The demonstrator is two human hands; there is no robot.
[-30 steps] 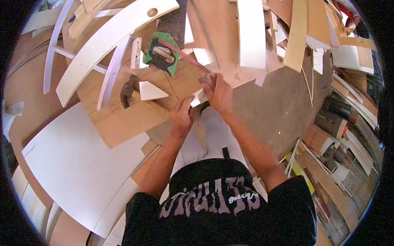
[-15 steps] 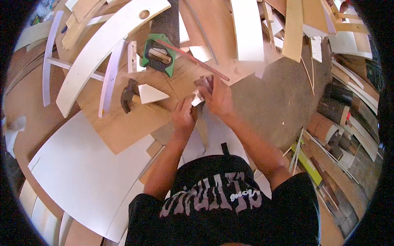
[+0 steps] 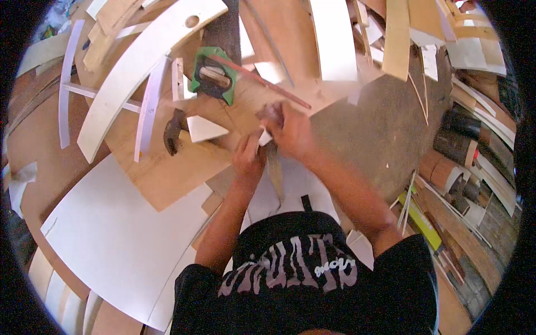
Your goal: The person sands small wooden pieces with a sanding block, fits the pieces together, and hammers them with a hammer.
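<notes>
My left hand [image 3: 249, 154] is closed around a small white piece [image 3: 264, 137], steadying it in front of my body. Just to its right, my right hand [image 3: 295, 133] grips a brownish folded piece [image 3: 271, 114] that looks like sandpaper, pressed close against the far end of the white piece. Motion blurs the right hand, and the fingers partly hide both pieces. Left of the hands lies a hammer [image 3: 173, 133] beside a white wedge-shaped offcut [image 3: 205, 129]. Farther off is a handsaw with a green handle [image 3: 228, 92].
A red stick [image 3: 273, 86] lies beyond my hands. Curved white boards [image 3: 134, 72] stand at the left, and a large white sheet [image 3: 123, 240] lies at near left. Wood strips [image 3: 396, 44] are piled at the back right. A green level-like bar [image 3: 422, 223] and cylinders [image 3: 441, 167] sit at right.
My right hand has shifted slightly left with the brownish piece, across the white piece, and is now more blurred. My left hand stays nearly in place.
</notes>
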